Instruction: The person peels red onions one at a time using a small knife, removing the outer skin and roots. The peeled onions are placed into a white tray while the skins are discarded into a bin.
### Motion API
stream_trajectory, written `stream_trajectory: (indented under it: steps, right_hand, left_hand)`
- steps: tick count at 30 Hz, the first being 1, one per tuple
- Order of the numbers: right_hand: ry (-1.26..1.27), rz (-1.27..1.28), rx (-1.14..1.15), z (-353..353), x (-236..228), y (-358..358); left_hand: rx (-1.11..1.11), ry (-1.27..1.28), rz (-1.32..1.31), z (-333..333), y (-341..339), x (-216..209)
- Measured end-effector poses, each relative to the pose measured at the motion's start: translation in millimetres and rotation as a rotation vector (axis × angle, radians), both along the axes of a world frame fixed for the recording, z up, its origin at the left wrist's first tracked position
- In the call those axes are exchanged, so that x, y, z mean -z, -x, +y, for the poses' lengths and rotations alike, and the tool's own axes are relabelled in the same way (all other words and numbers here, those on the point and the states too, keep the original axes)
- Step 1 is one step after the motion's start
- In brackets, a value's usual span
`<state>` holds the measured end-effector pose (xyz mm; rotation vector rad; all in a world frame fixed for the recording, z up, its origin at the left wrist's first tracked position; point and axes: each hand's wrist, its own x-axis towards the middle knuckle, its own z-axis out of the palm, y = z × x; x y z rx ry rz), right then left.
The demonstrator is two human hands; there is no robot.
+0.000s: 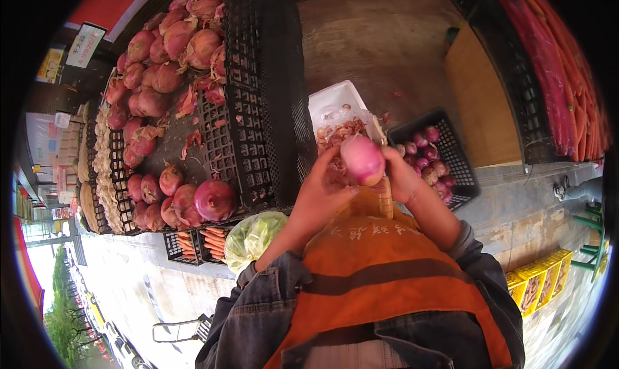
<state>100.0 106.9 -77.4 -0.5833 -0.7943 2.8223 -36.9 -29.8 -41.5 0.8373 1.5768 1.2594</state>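
Observation:
A smooth pink-purple onion (363, 159) is held up between my two hands, in front of my orange apron. My left hand (322, 192) grips it from the left, and my right hand (401, 175) closes on its right side. Beneath the onion, a white foam box (338, 97) holds loose reddish onion skins (345, 134). To the right of my right hand stands a black crate (465, 156) with several purple onions (431, 153) in it.
At left, a black mesh display crate (238, 98) holds piled red onions (193, 43) and loose skins. Below it are carrots (215, 242) and a bagged green vegetable (255, 237). A brown board (480, 98) and long red bags (541, 66) stand at right, with yellow crates (540, 282) lower down.

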Motion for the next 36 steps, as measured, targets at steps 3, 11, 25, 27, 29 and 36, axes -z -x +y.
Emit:
stream_trajectory:
  steps: [3,11,25,27,29,36]
  right_hand:
    - [0.280,0.077,-0.003,4.5,-2.6,-1.1]
    - [0.346,0.089,-0.004,7.0,3.8,-15.4]
    - [-0.105,-0.169,0.330,24.3,6.8,-8.3]
    - [-0.224,-0.197,0.286,11.3,-3.9,-7.3]
    - [-0.375,-0.239,0.345,-7.9,-13.5,5.8]
    - [-0.345,0.022,0.152,-23.8,-17.6,24.9]
  left_hand:
    - [0.060,-0.064,0.343,5.3,-8.9,-5.9]
    - [0.009,-0.108,0.746,20.2,-24.0,-12.1]
    - [0.110,-0.113,0.639,-15.8,-20.5,-23.2]
    - [0.080,-0.213,0.613,-26.3,-18.1,-36.8]
    - [0.065,-0.188,0.537,-35.0,-13.2,-53.9]
    - [-0.065,-0.373,0.666,-76.1,20.8,-79.1]
